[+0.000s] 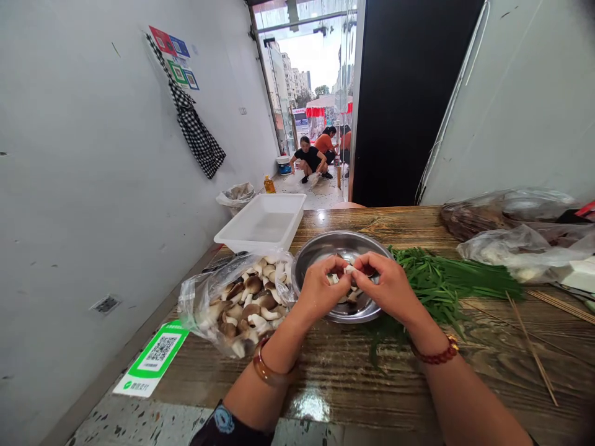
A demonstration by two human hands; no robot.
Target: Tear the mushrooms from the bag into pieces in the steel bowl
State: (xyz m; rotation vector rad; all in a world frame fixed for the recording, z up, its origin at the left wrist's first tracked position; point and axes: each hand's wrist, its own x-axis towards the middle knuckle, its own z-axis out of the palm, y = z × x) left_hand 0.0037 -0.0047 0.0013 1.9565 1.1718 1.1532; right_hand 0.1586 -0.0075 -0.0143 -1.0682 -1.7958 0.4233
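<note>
Presently pinching a white oyster-mushroom piece between left hand and right hand, above the stainless-steel bowl; could drop it onto the tabletop by pulling too hard.

A checked cloth hangs on the left wall, below payment stickers, while a white tray sits at the table's far left. Green leaves and thin sticks lie to the right. Near the glass door, a person in black crouches beside a person in orange.
</note>
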